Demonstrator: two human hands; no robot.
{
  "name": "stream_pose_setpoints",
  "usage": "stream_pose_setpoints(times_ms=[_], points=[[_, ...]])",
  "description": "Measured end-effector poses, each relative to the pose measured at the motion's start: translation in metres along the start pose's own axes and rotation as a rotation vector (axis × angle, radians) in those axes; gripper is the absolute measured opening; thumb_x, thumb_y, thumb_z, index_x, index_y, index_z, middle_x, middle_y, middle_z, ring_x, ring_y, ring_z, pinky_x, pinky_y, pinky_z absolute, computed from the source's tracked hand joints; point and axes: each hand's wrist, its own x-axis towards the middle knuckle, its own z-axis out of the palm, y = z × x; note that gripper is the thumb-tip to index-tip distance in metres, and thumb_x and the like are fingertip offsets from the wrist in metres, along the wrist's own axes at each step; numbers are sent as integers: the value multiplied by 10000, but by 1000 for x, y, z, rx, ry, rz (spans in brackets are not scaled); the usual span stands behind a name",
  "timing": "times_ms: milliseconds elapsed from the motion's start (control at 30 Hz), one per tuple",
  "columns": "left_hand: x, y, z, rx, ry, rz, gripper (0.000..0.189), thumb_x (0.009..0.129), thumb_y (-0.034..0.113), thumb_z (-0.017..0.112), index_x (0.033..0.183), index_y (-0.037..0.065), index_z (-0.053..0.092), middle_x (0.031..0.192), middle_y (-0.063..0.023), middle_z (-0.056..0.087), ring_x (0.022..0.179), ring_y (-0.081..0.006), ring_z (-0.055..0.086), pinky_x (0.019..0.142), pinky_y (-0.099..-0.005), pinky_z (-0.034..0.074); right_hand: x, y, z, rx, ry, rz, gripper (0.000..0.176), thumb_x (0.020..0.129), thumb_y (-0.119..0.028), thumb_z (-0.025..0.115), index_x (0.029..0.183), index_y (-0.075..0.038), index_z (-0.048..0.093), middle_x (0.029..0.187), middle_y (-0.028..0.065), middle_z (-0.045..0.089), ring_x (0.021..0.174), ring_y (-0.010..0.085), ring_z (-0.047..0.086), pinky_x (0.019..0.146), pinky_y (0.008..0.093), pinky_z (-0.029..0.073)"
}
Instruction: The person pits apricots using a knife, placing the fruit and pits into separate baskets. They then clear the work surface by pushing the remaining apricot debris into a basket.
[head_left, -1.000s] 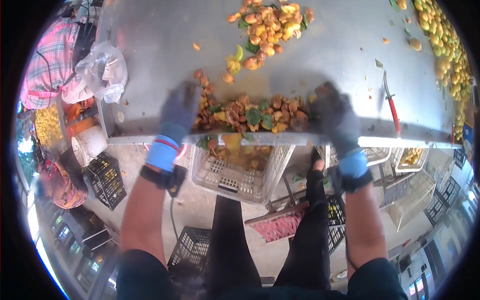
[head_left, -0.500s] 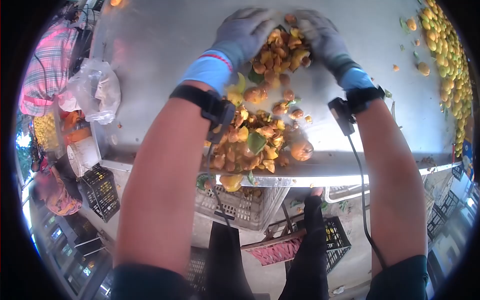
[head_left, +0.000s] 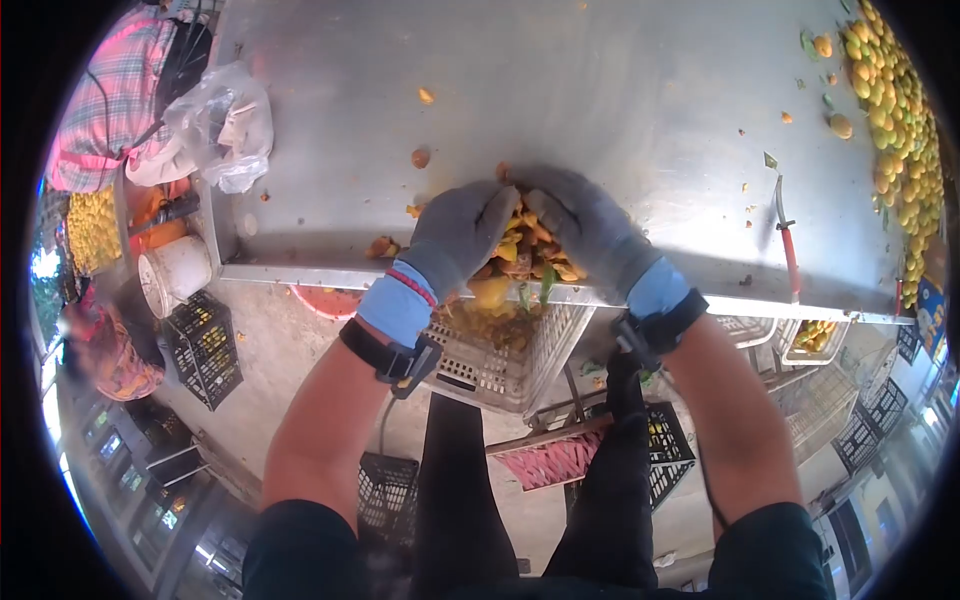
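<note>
Both my hands wear grey gloves with blue cuffs. My left hand and my right hand are cupped together around a heap of brown and yellow fruit scraps with green leaves at the near edge of the steel table. The scraps spill over the edge into a white plastic crate that stands under the table. A few loose scraps lie on the table behind my hands.
A red-handled knife lies at the table's right edge. Several yellow fruits are piled far right. A clear plastic bag sits at the left corner, beside a person in a pink plaid shirt. Black crates stand on the floor.
My hands have dragged the scrap heap from the middle of the table back to its near edge. The pile that lay at the edge has gone over into the crate.
</note>
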Motion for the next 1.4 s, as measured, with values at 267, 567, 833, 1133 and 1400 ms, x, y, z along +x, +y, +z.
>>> stream_pose_setpoints(times_ms=[267, 567, 833, 1133, 1400], points=[[-43, -1, -13, 280, -129, 46, 257, 956, 195, 473, 1119, 36, 594, 1118, -195, 609, 973, -361, 603, 823, -395, 483, -26, -46, 23, 98, 15, 230, 284, 949, -213, 507, 1151, -37, 598, 1005, 205, 646, 927, 386, 616, 832, 404, 487], [-133, -17, -59, 137, 272, -113, 308, 904, 194, 597, 1173, 44, 597, 999, -186, 640, 881, -293, 653, 737, -407, 513, -78, -82, -22, -319, 196, 154, 374, 891, -86, 613, 1261, -73, 565, 1137, 163, 638, 1039, 313, 620, 910, 404, 478], [-32, -53, -28, 269, 254, -238, 374, 939, 411, 486, 1154, 127, 604, 1021, -204, 647, 953, -398, 610, 831, -457, 484, -89, 29, -41, -447, 64, 452, 346, 956, -347, 504, 1217, -144, 602, 1174, 144, 625, 1014, 324, 617, 881, 402, 494], [-18, -35, 37, 27, 169, 42, 348, 956, 334, 463, 1094, 51, 612, 1048, -229, 617, 996, -417, 574, 860, -457, 458, -22, -15, 33, 268, 90, 458, 369, 955, -341, 513, 1156, -47, 608, 1012, 195, 662, 955, 354, 629, 830, 373, 483], [-121, 2, -16, -297, 102, -6, 247, 971, 154, 481, 1148, 30, 601, 1096, -191, 604, 1009, -319, 596, 885, -382, 474, -71, -87, 27, 28, -83, 195, 272, 967, -233, 533, 1156, -55, 614, 1016, 161, 661, 967, 278, 639, 854, 335, 481]])
